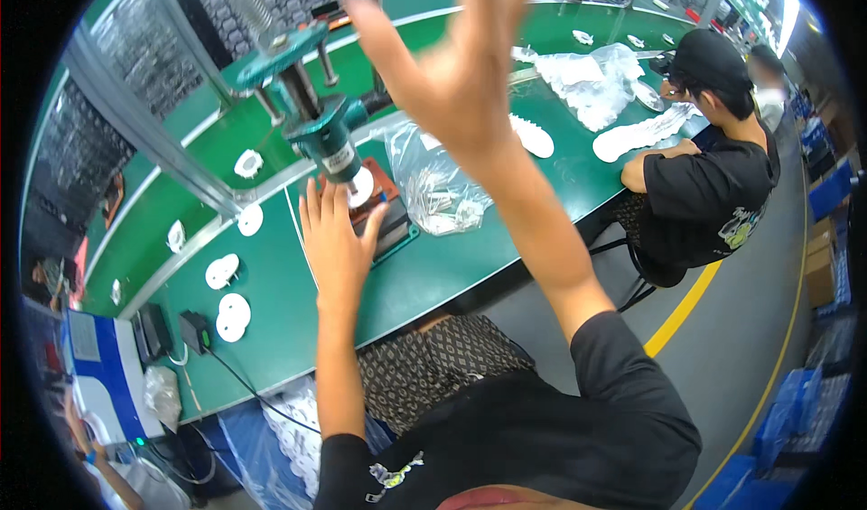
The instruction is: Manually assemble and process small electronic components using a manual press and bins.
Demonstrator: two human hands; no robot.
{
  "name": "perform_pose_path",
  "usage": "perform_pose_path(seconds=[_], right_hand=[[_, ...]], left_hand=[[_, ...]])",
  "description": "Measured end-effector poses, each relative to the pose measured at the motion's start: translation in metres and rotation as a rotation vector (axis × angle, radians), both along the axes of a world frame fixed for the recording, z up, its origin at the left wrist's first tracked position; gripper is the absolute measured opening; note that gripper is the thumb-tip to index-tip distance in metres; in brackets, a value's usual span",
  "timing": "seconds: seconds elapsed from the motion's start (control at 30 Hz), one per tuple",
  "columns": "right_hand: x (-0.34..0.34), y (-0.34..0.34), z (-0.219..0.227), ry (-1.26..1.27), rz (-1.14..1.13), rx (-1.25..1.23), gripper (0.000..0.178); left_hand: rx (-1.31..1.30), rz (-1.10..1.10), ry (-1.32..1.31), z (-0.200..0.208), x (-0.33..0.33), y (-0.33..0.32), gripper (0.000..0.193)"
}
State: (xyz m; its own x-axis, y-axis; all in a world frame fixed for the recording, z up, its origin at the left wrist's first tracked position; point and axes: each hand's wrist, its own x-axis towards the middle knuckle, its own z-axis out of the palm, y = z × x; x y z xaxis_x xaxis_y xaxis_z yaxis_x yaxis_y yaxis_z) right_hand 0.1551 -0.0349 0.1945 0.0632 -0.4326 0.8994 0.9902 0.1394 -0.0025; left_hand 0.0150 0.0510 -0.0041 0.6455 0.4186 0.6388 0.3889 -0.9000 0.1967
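— While that left hand (336, 239) lies flat on the green bench (298, 320), fingers together and straight, what is it doing there?

— Steadying the work, I'd say. Its fingertips touch the white disc (361, 185) on the brown block (384, 205) under the teal press (316, 122), near the bench's middle.

— And the right hand (456, 68)?

— Raised high, fingers spread wide, gripping nothing; probably reaching toward the press lever, though that part is blurred.

— The clear bag (442, 194)?

— Just beside the block, within easy reach. More white discs (230, 316) wait near the bench's left edge.

L hand (336, 239) flat, fingers out | R hand (461, 68) raised, open
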Motion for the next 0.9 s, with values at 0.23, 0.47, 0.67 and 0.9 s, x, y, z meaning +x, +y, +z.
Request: perform_pose_path(seconds=[0.23, 0.47, 0.67, 0.9], right_hand=[[0.053, 0.046, 0.059, 0.068, 0.16, -0.589, 0.024], [0.035, 0.023, 0.051, 0.203, 0.299, -0.544, 0.024], [0.004, -0.043, -0.008, 0.1, 0.17, -0.458, 0.024], [-0.045, -0.101, -0.167, 0.249, 0.449, -0.281, 0.044]], left_hand=[[0.076, 0.06, 0.06, 0.005, 0.011, 0.004, 0.071], [0.08, 0.055, -0.02, 0.002, 0.014, 0.004, 0.055], [0.011, 0.044, -0.09, -0.005, 0.01, 0.004, 0.056], [-0.093, 0.038, -0.018, -0.009, 0.012, 0.01, 0.063]])
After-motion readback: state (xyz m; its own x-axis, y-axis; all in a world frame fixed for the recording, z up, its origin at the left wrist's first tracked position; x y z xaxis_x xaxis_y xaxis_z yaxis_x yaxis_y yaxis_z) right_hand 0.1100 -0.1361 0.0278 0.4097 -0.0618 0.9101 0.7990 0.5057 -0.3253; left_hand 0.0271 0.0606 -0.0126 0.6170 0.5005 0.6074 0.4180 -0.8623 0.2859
